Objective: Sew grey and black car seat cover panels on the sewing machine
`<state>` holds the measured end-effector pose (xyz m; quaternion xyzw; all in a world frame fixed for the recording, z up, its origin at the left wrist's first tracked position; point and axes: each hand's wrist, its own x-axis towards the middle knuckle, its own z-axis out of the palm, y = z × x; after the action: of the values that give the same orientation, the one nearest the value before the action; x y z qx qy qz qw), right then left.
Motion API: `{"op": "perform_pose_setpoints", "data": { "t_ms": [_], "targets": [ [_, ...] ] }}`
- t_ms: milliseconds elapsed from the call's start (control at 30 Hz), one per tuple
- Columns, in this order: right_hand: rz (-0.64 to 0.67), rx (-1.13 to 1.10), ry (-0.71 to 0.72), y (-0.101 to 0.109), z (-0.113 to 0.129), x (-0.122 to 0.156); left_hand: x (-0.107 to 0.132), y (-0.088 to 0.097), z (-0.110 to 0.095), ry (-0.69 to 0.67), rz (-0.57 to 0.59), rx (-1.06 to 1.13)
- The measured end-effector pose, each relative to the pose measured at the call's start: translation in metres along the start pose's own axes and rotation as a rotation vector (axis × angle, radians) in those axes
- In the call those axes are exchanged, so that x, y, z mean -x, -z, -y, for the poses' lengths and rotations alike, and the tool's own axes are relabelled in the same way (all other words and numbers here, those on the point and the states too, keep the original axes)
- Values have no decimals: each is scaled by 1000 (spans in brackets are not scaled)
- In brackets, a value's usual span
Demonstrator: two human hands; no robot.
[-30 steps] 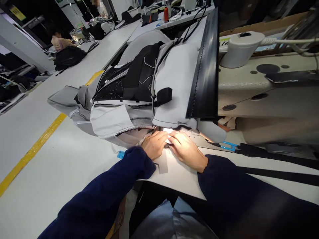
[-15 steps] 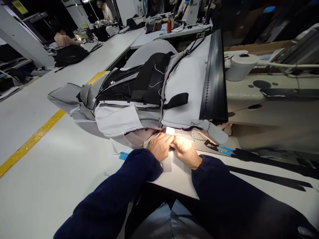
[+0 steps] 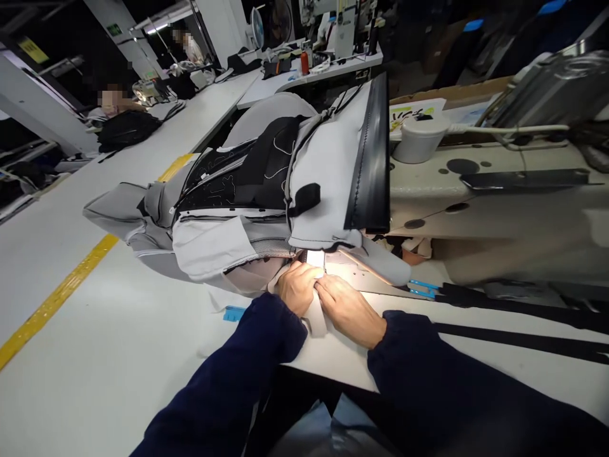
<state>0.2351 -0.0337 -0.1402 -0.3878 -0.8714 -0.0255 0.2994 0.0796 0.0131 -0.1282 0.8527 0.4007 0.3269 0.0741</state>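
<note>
Nearest, the left hand (image 3: 297,287) is curled with its knuckles up and its fingertips tucked onto the cloth; whether it pinches the cloth cannot be told. The right hand (image 3: 347,309) lies flat and released. Its stretched fingers touch the left hand and press down on the same cloth.

Between and under them runs a pale grey strip (image 3: 316,322). The grey cover (image 3: 328,165) is bulky. It has a black panel with white stitching, a black tab, and a black band along its right edge. Its lower hem meets the fingertips, and its bulk is heaped beyond and to the left of the hands.

Just right of the right hand lies a blue clip (image 3: 421,289), with black straps (image 3: 523,343) nearby. The cream sewing machine (image 3: 499,209) stands beyond them. A small blue tag (image 3: 233,313) lies left of the left hand.
</note>
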Motion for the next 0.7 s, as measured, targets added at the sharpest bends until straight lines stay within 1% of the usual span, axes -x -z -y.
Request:
{"op": "perform_pose_setpoints", "data": {
  "t_ms": [133, 233, 333, 467, 600, 700],
  "targets": [
    [60, 161, 22, -4, 5, -3, 1, 1, -1, -46, 51, -49],
    [65, 237, 47, -5, 5, -2, 0, 1, 2, -101, 38, -44],
    [70, 287, 61, -8, 2, -2, -3, 0, 6, -116, 48, -46],
    [84, 270, 23, -11, -4, -8, -10, -4, 13, -102, 72, -62],
    [67, 233, -18, -13, -11, -14, -20, -8, 16, -81, 100, -117],
    [55, 216, -40, -15, -15, -13, -25, -9, 17, -91, 106, -141]
  ]
}}
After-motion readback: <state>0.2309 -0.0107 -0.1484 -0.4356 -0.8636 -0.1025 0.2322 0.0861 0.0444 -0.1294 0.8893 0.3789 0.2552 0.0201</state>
